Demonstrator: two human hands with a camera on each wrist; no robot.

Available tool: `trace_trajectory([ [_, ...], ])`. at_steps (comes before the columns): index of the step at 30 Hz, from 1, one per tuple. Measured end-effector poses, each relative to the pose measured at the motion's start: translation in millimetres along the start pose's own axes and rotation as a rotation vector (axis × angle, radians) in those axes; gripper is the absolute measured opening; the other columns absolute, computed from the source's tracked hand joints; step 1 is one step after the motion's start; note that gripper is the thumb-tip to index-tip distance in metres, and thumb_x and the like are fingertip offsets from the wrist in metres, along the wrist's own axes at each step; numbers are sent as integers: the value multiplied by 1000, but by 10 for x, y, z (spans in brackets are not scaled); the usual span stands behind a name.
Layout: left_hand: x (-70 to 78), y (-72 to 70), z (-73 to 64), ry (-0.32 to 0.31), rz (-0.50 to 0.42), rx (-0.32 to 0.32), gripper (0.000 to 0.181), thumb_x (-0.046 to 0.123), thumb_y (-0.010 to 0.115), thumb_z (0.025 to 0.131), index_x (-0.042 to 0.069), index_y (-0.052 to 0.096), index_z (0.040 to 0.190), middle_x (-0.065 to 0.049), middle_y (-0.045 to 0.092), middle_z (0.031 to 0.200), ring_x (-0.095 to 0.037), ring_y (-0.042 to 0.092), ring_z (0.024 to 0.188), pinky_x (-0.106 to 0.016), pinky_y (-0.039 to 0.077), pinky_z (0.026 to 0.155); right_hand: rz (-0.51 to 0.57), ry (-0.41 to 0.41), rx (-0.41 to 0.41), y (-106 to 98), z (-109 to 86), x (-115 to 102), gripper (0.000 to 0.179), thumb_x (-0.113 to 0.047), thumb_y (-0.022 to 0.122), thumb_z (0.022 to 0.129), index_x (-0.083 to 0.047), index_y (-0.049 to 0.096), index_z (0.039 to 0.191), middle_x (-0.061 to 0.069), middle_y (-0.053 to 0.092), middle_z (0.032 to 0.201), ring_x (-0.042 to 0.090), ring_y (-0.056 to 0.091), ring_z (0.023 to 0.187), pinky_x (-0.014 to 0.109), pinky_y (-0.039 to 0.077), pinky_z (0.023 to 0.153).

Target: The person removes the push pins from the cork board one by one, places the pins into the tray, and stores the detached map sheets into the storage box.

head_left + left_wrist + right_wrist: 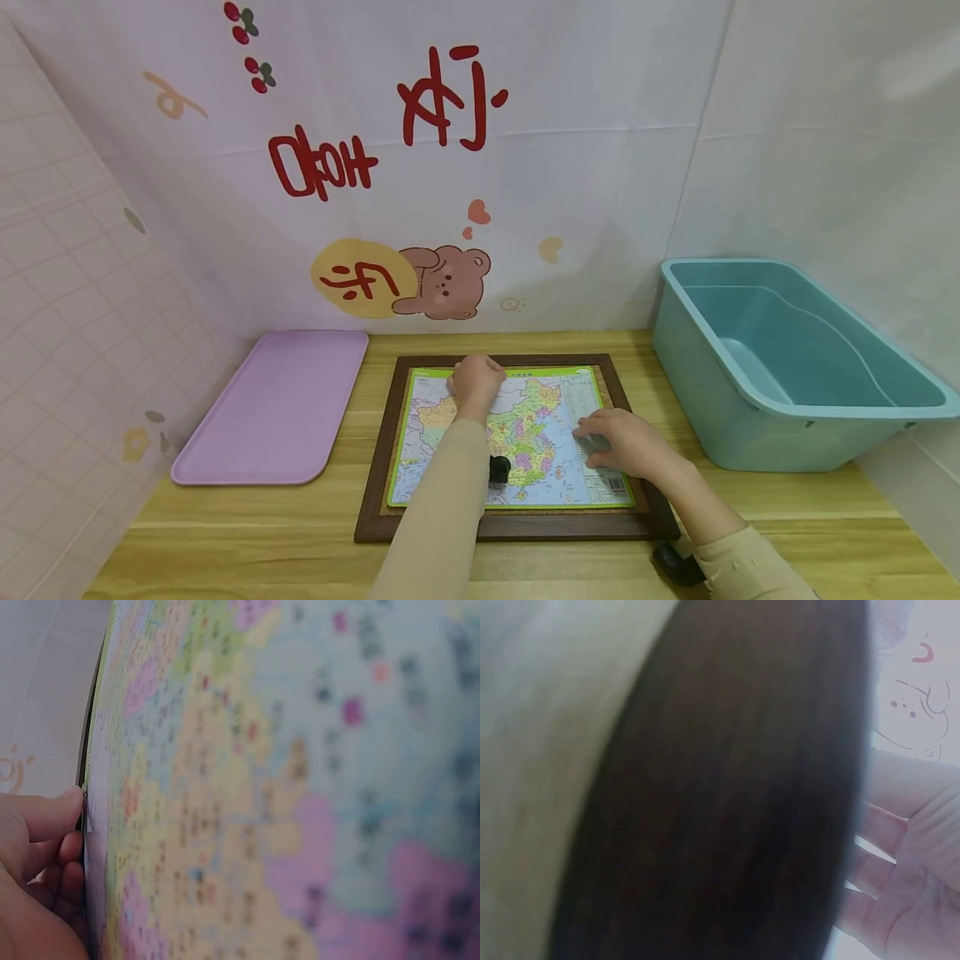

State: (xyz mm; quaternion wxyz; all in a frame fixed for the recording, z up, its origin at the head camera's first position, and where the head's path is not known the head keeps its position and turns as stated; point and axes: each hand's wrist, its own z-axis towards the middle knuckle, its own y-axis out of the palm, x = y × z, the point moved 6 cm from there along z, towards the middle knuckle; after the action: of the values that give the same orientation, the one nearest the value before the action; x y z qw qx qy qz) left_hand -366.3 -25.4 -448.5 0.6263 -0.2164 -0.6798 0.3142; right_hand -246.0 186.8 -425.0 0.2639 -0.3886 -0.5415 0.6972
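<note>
A printed map sheet (536,417) with a green border lies face up inside a dark brown wooden frame (570,527). My left hand (477,385) is at the map's top edge, its fingers curled. In the left wrist view the thumb (56,814) and bent fingers pinch close at that edge; the fingertips are partly hidden. Over the map's right side is my right hand (628,442), fingers spread and slightly bent, holding nothing. The right wrist view shows its open palm (922,877) beyond the brown frame border.
A pink tray (277,408) lies to the left of the frame. A blue-green plastic tub (742,400) stands at the right. Behind the wooden table (315,533) hangs a white cloth with a printed bear (450,283).
</note>
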Motion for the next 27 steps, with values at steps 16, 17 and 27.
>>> trace_trajectory([
  [16,24,-40,-20,5,-4,14,5,20,77,88,20,80,83,0,71,94,-33,54,114,-56,35,101,-3,17,1,-5,1,1,41,-19,86,75,-8,74,113,11,67,119,34,62,109,48,53,89],
  [17,25,-42,-19,6,0,13,5,20,78,87,20,80,83,0,71,94,-33,55,114,-56,35,100,-3,17,1,-3,1,2,41,-18,86,75,-8,74,113,11,67,119,34,62,109,48,53,88],
  [27,33,-30,-24,13,23,21,8,21,78,87,21,79,79,1,71,92,-32,56,111,-56,36,99,4,16,0,0,-5,-9,41,-19,86,75,-8,74,113,11,68,119,34,62,109,47,53,88],
])
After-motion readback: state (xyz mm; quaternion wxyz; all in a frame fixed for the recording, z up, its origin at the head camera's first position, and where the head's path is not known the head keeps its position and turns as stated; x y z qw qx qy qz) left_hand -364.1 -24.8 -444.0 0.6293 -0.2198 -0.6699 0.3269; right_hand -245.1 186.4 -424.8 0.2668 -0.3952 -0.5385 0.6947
